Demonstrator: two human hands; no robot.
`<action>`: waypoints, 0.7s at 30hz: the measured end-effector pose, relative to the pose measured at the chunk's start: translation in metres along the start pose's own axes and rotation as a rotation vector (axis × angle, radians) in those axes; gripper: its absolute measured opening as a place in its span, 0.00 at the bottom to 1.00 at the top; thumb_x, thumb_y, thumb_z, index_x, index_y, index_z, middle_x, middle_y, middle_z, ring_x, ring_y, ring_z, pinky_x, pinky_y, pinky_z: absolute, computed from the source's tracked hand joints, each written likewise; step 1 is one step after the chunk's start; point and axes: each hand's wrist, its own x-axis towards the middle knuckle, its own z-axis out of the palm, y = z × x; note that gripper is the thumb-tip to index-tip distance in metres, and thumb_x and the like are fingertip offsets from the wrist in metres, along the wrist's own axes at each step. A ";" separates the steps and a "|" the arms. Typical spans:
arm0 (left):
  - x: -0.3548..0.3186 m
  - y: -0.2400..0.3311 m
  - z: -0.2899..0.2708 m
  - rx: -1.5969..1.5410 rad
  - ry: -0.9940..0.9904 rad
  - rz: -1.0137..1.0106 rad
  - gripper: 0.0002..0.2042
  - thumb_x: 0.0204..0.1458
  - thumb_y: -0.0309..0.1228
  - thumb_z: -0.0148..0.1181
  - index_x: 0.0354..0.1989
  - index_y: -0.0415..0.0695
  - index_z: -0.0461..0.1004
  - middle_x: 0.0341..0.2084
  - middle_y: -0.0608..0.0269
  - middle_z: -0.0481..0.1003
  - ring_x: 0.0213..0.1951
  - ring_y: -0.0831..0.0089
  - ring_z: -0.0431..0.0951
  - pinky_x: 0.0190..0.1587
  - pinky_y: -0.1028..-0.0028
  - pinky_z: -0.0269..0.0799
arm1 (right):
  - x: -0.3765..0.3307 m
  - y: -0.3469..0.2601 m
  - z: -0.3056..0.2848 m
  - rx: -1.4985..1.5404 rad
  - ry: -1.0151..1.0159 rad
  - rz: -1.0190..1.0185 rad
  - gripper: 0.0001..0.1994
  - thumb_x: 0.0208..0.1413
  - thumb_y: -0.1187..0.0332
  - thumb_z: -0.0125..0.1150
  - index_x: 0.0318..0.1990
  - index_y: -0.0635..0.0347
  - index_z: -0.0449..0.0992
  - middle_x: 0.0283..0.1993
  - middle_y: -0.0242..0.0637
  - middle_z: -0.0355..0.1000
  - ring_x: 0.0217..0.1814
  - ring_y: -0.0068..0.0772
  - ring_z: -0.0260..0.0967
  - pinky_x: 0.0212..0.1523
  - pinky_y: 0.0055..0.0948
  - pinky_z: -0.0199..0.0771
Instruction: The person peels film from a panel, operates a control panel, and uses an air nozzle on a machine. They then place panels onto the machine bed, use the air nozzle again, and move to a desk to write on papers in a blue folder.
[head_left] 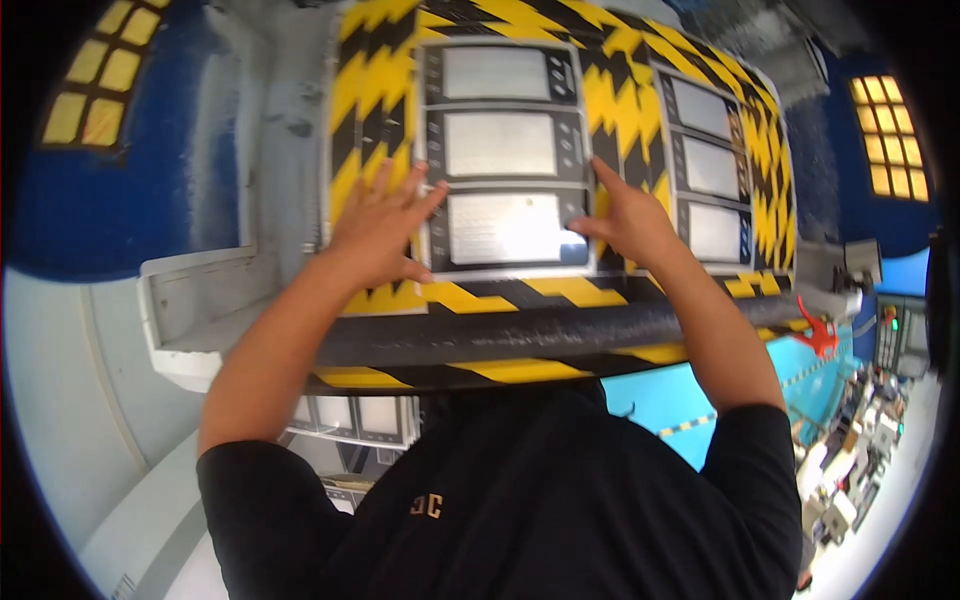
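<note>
My left hand (375, 235) lies flat with fingers spread apart on the yellow-and-black zigzag-striped panel face (375, 100), its fingertips touching the left edge of the lowest grey rectangular display module with a pale screen (505, 228). It grips nothing. My right hand (628, 222) is pressed against the right edge of that same module, index finger stretched up along the frame, thumb reaching in toward the screen's lower right corner; the other fingers are curled loosely, and it clamps nothing that I can see.

The module is a flat rectangle with a dark bezel, and its long axis runs left to right between my 2 hands. It is the bottom 1 of a column of 3 like modules; the middle display module (500, 145) and top display module (497, 72) sit directly above it, each with small buttons down the sides. A second column of 3 smaller display modules (712, 168) stands to the right, curving away with the panel.

Below the modules a dark, matte, rounded rail (520, 332) runs across, with glossy yellow-and-black diagonal tape under it. A white boxy metal bracket (195, 310) juts out at the left. Blue walls with yellow gridded windows (100, 70) frame both sides. My black short-sleeved shirt (520, 500) fills the lower view.
</note>
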 end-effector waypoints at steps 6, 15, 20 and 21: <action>-0.002 0.004 -0.001 0.058 0.024 -0.032 0.60 0.31 0.47 0.83 0.77 0.63 0.51 0.78 0.62 0.44 0.78 0.51 0.39 0.76 0.51 0.42 | 0.002 0.004 0.007 -0.006 0.032 -0.019 0.50 0.47 0.45 0.75 0.74 0.53 0.57 0.48 0.58 0.78 0.51 0.62 0.77 0.51 0.46 0.77; -0.002 0.013 -0.003 0.126 -0.005 -0.050 0.59 0.32 0.50 0.82 0.76 0.66 0.52 0.78 0.61 0.45 0.78 0.51 0.41 0.76 0.51 0.44 | -0.003 0.007 0.005 0.010 0.029 -0.066 0.50 0.47 0.44 0.75 0.74 0.54 0.57 0.49 0.58 0.78 0.52 0.58 0.77 0.54 0.45 0.76; 0.000 0.012 0.000 0.129 -0.013 -0.054 0.59 0.31 0.51 0.81 0.76 0.67 0.51 0.78 0.62 0.44 0.78 0.51 0.40 0.76 0.51 0.44 | -0.002 0.010 0.004 0.018 0.009 -0.086 0.51 0.45 0.43 0.76 0.74 0.54 0.57 0.50 0.56 0.78 0.54 0.56 0.77 0.54 0.45 0.76; 0.000 0.011 0.001 0.132 -0.006 -0.048 0.60 0.30 0.51 0.81 0.77 0.68 0.51 0.78 0.62 0.44 0.78 0.51 0.40 0.76 0.51 0.44 | -0.001 0.011 0.004 0.021 0.008 -0.084 0.51 0.45 0.43 0.76 0.74 0.54 0.57 0.50 0.56 0.78 0.54 0.56 0.77 0.54 0.45 0.76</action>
